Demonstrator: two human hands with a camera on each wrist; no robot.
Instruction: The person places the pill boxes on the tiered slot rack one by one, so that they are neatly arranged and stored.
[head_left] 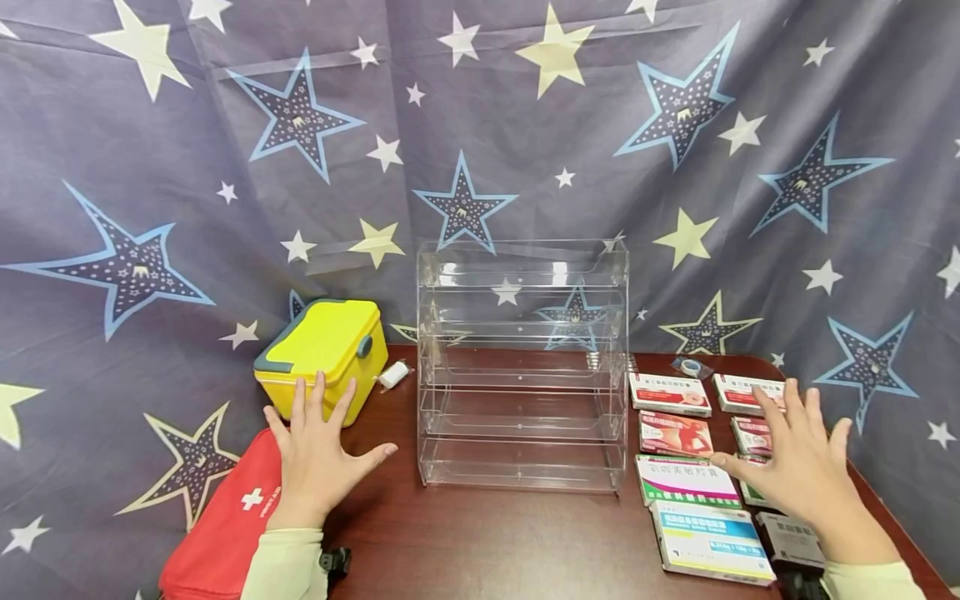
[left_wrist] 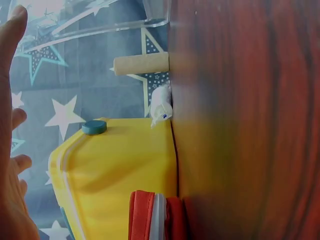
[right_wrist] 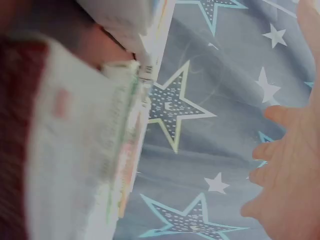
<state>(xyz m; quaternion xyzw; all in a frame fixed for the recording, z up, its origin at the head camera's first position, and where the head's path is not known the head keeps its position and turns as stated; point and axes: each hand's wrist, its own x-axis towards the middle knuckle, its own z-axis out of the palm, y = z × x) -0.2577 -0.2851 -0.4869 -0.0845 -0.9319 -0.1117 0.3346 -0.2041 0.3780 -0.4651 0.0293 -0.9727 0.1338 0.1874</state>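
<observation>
My left hand (head_left: 318, 458) is spread with nothing in it, in front of a yellow box (head_left: 330, 333) with a grey-trimmed lid and beside a red first aid bag (head_left: 225, 525). My right hand (head_left: 806, 471), fingers also spread and holding nothing, hovers over the right-hand column of medicine boxes and partly hides them. Left of it lie a red-and-white box (head_left: 670, 393), a red box (head_left: 675, 433), a green-and-purple-striped box (head_left: 686, 481) and a blue-and-white box (head_left: 711, 542). A grey box (head_left: 791, 540) sits by the right wrist. Between the hands stands a clear tiered acrylic rack (head_left: 520, 429), its shelves bare.
A small white wrapped roll (head_left: 393, 375) lies beside the yellow box. In the left wrist view a tan cylinder (left_wrist: 142, 63) stands near the rack. A small wrapped blue-and-white roll (head_left: 692, 367) lies at the back right. A star-patterned curtain (head_left: 495, 108) hangs behind the brown table (head_left: 480, 542).
</observation>
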